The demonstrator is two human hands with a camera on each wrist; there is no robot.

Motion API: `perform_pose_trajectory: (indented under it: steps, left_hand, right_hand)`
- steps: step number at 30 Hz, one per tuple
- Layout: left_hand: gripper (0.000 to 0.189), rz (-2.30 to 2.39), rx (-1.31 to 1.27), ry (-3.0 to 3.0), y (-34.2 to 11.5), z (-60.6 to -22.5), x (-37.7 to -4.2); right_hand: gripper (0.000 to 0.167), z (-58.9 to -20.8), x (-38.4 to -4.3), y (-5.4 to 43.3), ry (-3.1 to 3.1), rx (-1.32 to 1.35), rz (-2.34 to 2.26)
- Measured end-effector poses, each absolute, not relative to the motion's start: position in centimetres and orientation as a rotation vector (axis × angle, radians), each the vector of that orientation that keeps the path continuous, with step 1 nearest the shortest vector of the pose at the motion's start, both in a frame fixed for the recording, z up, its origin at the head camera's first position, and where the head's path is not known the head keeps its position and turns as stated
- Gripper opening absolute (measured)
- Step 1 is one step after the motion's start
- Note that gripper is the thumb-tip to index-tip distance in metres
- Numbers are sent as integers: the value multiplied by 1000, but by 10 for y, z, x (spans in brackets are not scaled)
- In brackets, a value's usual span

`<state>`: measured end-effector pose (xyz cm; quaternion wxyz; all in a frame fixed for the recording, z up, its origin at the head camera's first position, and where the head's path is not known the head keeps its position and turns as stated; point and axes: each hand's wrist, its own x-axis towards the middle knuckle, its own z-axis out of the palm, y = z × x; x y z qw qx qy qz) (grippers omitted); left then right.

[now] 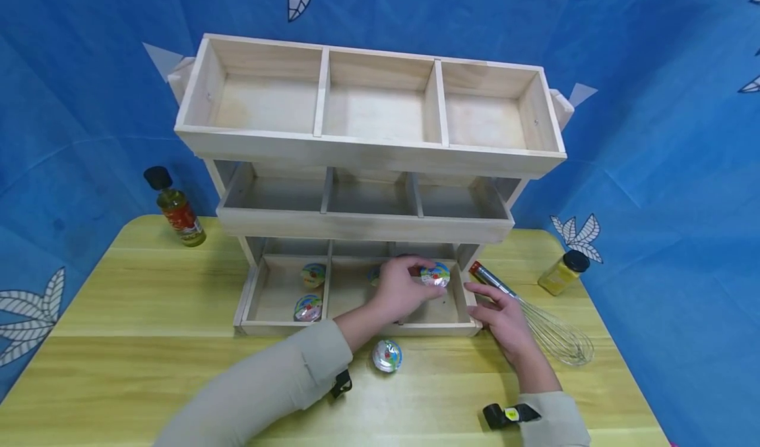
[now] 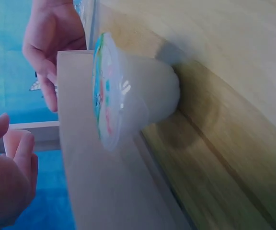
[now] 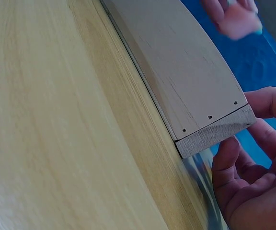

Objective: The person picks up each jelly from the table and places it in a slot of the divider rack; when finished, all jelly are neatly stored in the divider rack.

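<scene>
My left hand [image 1: 400, 289] pinches a small jelly cup [image 1: 435, 275] with a printed foil lid, above the lower tier's right compartment. In the right wrist view this left hand [image 3: 236, 19] is blurred. My right hand [image 1: 505, 322] holds the front right corner of the wooden shelf rack [image 1: 356, 228]; the right wrist view shows its fingers [image 3: 267, 101] around that corner. Two jelly cups, one in front [image 1: 308, 308] and one behind [image 1: 313, 275], sit in the lower left compartment. Another [image 1: 373, 275] is partly hidden behind my left hand. One more jelly cup [image 1: 387, 356] stands on the table before the rack.
A whisk [image 1: 549, 325] lies right of the rack beside my right hand. Farther right is a yellow jar [image 1: 558, 277] with a black lid. On the left stands a dark-capped bottle [image 1: 181, 216]. Blue cloth [image 1: 665, 137] hangs behind the wooden table [image 1: 148, 322].
</scene>
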<state>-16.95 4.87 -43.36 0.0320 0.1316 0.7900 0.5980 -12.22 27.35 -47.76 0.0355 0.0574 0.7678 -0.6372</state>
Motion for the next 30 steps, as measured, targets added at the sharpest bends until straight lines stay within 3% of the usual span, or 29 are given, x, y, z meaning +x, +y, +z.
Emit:
perform_pose_trajectory:
  steps: [30]
  left_hand:
    - [39,1615,156,2552,106,-475,-195]
  right_hand:
    - [46,-480,-123,277,2290,158,-2036]
